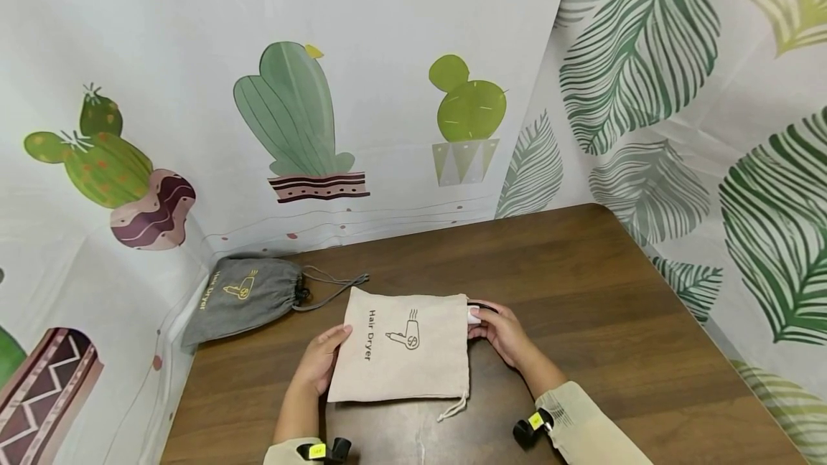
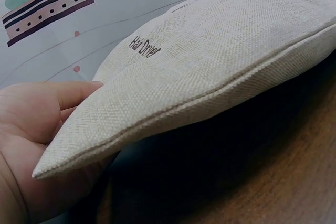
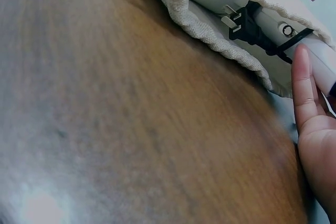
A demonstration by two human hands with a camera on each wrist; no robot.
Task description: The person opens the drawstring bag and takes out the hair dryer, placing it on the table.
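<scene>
A beige drawstring bag (image 1: 429,368) printed "Hair Dryer" is held above the table, its closed end to the left and its mouth to the right. My left hand (image 1: 318,361) grips the closed end, thumb on top and fingers underneath. At the mouth, my right hand (image 1: 507,339) holds the white handle of a hair dryer (image 1: 474,316). The right wrist view shows this handle reaching into the open mouth, with a black two-pin plug (image 3: 245,23) and cord lying along it. The rest of the hair dryer is hidden in the bag.
A grey drawstring bag (image 1: 258,307) with a gold hair dryer print lies at the table's back left corner, its cords trailing right. The brown wooden table (image 1: 581,293) meets walls of printed cloth (image 1: 388,20) behind and on both sides.
</scene>
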